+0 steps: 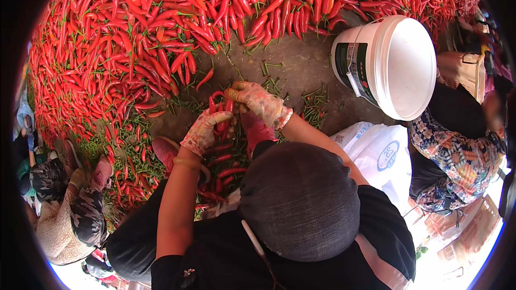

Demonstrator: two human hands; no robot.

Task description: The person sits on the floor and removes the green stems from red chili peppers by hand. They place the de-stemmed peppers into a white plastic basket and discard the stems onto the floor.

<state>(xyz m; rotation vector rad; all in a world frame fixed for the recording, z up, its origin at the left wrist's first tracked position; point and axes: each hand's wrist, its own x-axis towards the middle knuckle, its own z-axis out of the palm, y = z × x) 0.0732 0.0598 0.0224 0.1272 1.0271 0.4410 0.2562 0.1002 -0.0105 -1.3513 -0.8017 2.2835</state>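
Note:
My left hand, in a floral-patterned glove, is closed around a few red chili peppers in front of my feet. Just right of it, my right hand, in a matching glove stained at the fingers, has its fingertips bent close to the tops of those peppers; whether it grips a stem cannot be made out. Below the hands, more red chilies lie between my legs, partly hidden by my forearm and head. Beyond the hands spreads a large heap of red chilies with green stems.
A white plastic bucket lies tilted at the right, its mouth facing right. Near it are a white sack and a person in patterned clothing. Another person sits at the left. Green stems litter the floor.

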